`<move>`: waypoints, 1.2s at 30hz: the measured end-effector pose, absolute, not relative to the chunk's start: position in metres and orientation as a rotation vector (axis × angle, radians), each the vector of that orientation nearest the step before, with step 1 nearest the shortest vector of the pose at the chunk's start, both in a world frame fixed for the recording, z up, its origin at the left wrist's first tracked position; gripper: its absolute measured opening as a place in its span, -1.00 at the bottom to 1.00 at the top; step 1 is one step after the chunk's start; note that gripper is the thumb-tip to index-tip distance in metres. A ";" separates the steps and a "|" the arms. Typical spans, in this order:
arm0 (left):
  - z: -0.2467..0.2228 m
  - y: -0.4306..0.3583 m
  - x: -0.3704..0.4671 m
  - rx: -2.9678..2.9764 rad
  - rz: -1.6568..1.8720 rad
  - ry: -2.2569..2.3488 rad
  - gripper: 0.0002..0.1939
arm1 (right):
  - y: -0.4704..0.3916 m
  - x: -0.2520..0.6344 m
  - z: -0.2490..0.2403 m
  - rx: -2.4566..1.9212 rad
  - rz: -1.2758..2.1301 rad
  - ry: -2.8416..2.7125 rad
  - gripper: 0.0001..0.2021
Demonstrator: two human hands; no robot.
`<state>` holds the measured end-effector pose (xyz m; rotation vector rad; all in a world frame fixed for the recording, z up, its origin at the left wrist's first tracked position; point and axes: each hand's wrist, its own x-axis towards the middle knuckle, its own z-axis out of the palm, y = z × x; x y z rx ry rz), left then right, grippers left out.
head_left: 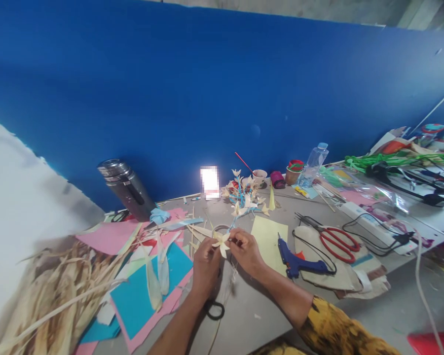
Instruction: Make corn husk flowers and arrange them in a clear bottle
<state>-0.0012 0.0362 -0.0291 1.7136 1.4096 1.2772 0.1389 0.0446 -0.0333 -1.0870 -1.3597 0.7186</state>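
Observation:
Between my two hands is a small cream flower (222,242) with pointed petals, made of what looks like dried husk. My left hand (206,261) pinches its left side. On the right side, the fingertips of my right hand (247,250) are closed at the petals. Just beyond stands a bunch of similar husk flowers (244,195) on blue stems. Black-handled scissors (215,310) lie partly hidden under my left forearm. A yellow paper sheet (268,239) and a blue glue gun (303,264) lie to the right of my right hand.
Dried husks (55,291) and coloured paper (151,286) cover the left side, near a steel flask (128,190). Red-handled scissors (336,241), a power strip (373,227) with cables and a plastic bottle (314,165) are on the right. A blue partition (192,98) rises behind.

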 end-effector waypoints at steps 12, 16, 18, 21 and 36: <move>-0.025 0.036 -0.002 1.749 1.317 1.340 -0.84 | 0.042 0.139 -0.029 -1.117 0.793 -1.392 -0.92; -0.026 0.036 -0.002 1.739 1.302 1.367 -0.82 | 0.042 0.139 -0.028 -1.164 0.792 -1.390 -0.92; -0.029 0.037 -0.003 1.714 1.314 1.383 -0.81 | 0.045 0.143 -0.027 -1.208 0.790 -1.371 -0.88; -0.034 0.038 -0.003 1.678 1.334 1.385 -0.79 | 0.054 0.153 -0.022 -1.303 0.771 -1.316 -0.82; -0.019 0.018 0.001 1.658 1.262 1.185 -0.72 | 0.115 0.192 -0.011 -1.795 0.470 -1.310 -0.83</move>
